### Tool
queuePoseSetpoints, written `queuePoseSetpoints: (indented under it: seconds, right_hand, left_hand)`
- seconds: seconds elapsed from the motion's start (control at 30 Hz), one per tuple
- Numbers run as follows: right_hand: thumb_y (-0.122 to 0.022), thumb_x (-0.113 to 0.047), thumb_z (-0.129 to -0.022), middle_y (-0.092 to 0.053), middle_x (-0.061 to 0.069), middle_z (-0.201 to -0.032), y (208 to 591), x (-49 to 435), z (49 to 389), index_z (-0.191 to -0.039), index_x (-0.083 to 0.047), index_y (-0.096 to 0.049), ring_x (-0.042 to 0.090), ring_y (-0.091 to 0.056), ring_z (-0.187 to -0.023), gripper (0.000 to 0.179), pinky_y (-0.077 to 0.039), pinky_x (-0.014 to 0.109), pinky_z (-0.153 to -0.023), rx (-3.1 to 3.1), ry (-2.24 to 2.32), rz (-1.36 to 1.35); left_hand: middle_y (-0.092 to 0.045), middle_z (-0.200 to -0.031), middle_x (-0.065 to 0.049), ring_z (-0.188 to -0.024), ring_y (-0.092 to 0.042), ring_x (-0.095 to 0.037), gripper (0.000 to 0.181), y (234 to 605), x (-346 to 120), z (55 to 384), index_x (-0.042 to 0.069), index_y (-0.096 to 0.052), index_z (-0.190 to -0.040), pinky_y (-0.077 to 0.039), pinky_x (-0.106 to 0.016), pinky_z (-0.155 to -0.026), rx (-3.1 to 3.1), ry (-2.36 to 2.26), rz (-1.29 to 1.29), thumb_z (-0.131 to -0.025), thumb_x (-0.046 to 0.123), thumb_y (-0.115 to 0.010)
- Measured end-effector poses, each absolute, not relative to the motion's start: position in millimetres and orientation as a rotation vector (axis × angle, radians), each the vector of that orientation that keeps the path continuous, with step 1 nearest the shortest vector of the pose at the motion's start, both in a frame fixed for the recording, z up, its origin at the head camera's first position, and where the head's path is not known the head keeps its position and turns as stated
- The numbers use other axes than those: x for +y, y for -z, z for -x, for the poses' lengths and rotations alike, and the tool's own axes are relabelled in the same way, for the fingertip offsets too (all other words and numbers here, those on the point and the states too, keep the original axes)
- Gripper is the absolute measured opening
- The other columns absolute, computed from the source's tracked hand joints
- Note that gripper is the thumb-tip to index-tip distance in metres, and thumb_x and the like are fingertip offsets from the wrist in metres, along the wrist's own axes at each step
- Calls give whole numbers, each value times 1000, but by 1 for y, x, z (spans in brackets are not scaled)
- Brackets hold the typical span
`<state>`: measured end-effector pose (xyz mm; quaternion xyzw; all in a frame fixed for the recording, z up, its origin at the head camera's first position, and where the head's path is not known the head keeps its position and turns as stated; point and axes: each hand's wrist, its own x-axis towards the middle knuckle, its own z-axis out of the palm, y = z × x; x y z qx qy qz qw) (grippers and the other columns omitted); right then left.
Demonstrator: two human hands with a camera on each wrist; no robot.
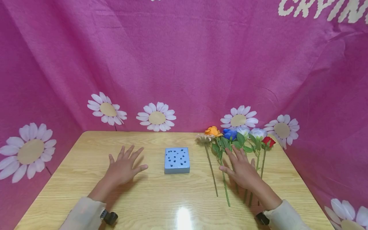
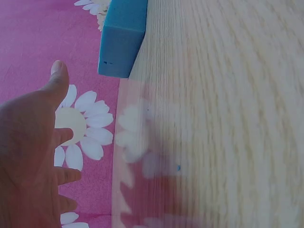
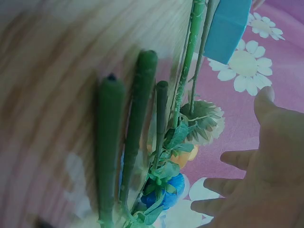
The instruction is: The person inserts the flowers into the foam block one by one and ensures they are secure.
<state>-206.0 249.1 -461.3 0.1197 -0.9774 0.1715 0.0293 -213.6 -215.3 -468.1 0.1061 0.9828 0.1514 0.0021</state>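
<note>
A square blue foam block (image 1: 177, 159) with several dark holes in its top sits mid-table. To its left, my left hand (image 1: 122, 171) is held over the wood with fingers spread, holding nothing. My right hand (image 1: 242, 169) hovers above the stems of several artificial flowers, fingers also spread and nothing gripped. These flowers lie side by side: a beige one (image 1: 205, 138), an orange one (image 1: 213, 131), a blue one (image 1: 230, 134), two pale ones and a red rose (image 1: 268, 141). In the right wrist view, green stems (image 3: 137, 123) run beside the hand, their cut ends toward the camera.
The light wooden table (image 1: 155, 204) meets a pink cloth backdrop (image 1: 184, 70) printed with white daisies along its far edge and sides. A small blue crumb (image 2: 178, 167) lies on the wood in the left wrist view. Bright glare shows near the table's front.
</note>
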Motion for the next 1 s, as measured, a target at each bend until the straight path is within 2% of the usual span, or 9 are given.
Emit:
queuePoseSetpoints:
  seconds: [0.5,0.7,1.0]
  right_hand:
    - [-62,-48,-102,-21,29,-166,463,244,210,-161,-5,-32,54,-19,-151,79,-23,79,-112,-2968,-574,-434]
    - [-62,-47,-102,-23,31,-165,465,240,209,-162,-5,-29,55,-28,-147,80,-34,75,-109,-2991,-650,-427]
    - [-58,-50,-104,-21,28,-167,465,235,208,-164,-6,-23,55,-28,-148,82,-36,75,-107,-3031,-734,-438]
  left_hand:
    - [-25,-169,-19,-155,-8,-51,79,472,-202,219,26,-30,-164,2,-86,-109,3059,-562,-346,-99,62,-56]
    - [-27,-168,-17,-156,-9,-48,79,477,-193,221,25,-29,-164,1,-82,-113,3037,-600,-363,-100,61,-56]
    - [-29,-167,-17,-156,-11,-46,77,482,-182,222,25,-28,-165,-1,-79,-116,2992,-674,-376,-101,59,-54]
